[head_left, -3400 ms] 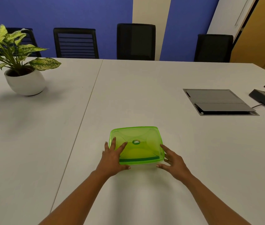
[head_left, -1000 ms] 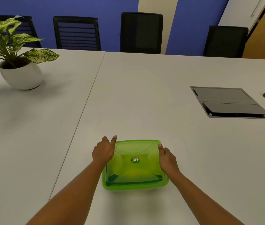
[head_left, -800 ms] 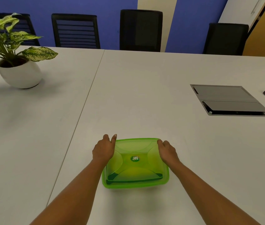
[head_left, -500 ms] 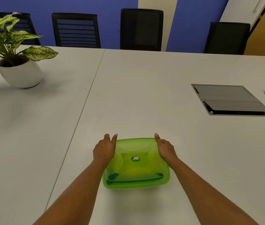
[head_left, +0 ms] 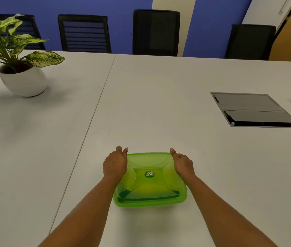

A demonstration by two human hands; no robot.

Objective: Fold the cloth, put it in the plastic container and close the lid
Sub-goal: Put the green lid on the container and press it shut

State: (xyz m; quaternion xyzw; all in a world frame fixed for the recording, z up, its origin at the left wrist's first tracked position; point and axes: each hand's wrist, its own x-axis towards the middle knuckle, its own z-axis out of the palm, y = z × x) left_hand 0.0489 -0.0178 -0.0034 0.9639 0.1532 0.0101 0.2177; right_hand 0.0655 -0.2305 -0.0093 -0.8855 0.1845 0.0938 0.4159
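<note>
Plastic container (head_left: 180, 200), the see-through green one, sits on the white surface (head_left: 159, 104) close to the person with its lid (head_left: 148, 161) on. Left grip (head_left: 114, 165) is curled over its left edge and right grip (head_left: 183, 165) over its right edge, both grasping the box up near the far corners. Something dark green shows through the lid, can't tell what.

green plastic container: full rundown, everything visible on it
Translucent green plastic container, a rounded rectangle, lid on, with a round sticker at centre and moulded curves. A dark green strip shows through near the front edge. It sits flat on the white table; the left hand and right hand hold its far corners.
</note>
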